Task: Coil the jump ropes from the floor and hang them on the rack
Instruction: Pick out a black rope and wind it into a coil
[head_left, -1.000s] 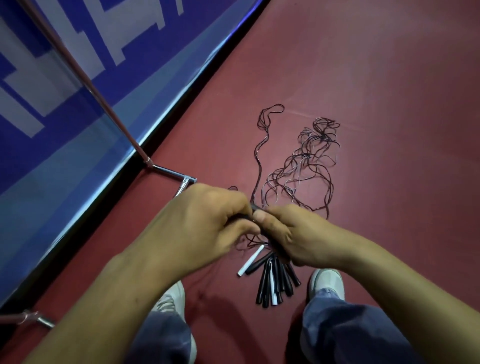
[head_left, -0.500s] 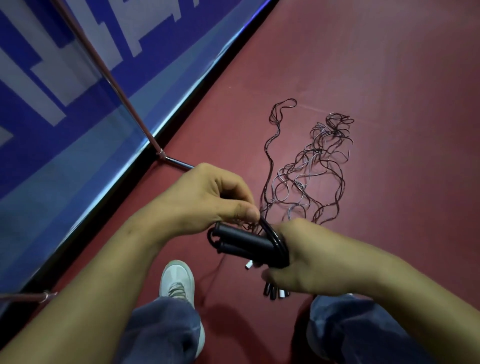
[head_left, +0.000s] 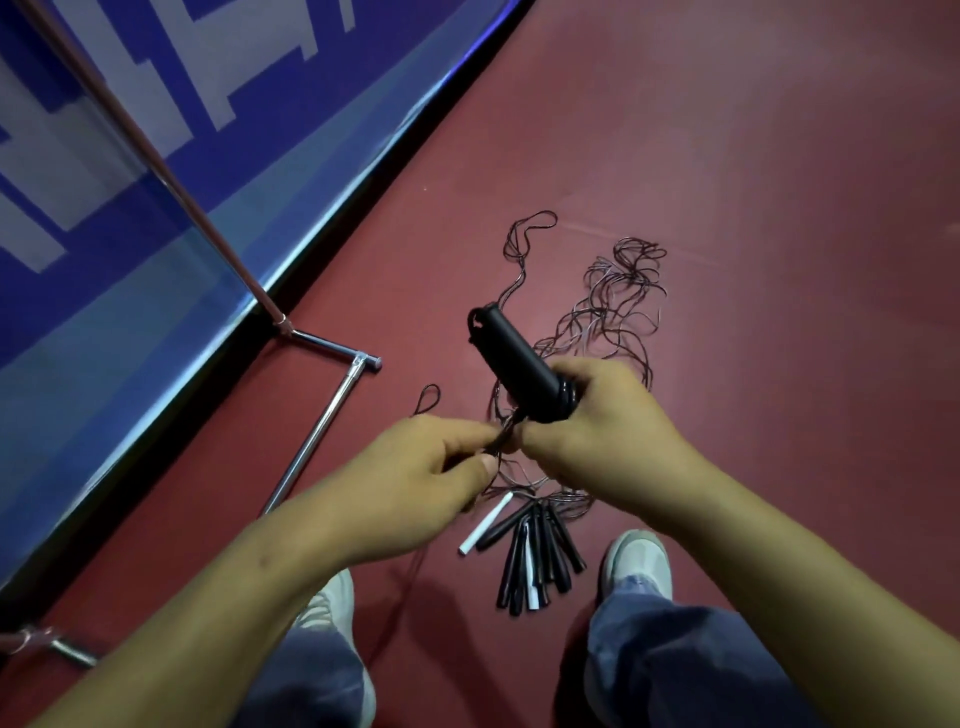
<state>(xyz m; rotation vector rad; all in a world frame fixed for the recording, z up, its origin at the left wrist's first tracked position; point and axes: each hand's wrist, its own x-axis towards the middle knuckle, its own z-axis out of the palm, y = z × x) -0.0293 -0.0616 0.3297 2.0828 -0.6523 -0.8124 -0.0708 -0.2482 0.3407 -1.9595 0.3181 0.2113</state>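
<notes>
**Inspector:** Fingers first. What does the left hand have?

**Recorder:** Its thumb and forefinger pinch the thin cord just where it leaves the handles. How its other fingers lie cannot be told. The right hand has its fingers wrapped round the pair of black handles, which point up and away to the left, clear of the floor. What look like a few turns of cord sit round the handles beside that grip.

**Inspector:** And the rest of the rope?

**Recorder:** It runs down from the pinch into the tangle of cords on the red floor, just beyond the hands. A bundle of other handles lies between the person's shoes. The rack stands to the left, its metal foot near the tangle and its upper part out of view.

**Inspector:** Judgement on the step?

**Recorder:** Coiling looks barely begun. The person would do well to hold both handles together as the anchor and feed the cord through the pinch in even turns. It should be lifted slowly, so that one rope comes free without dragging its neighbours. Snagging is the evident risk.
</notes>
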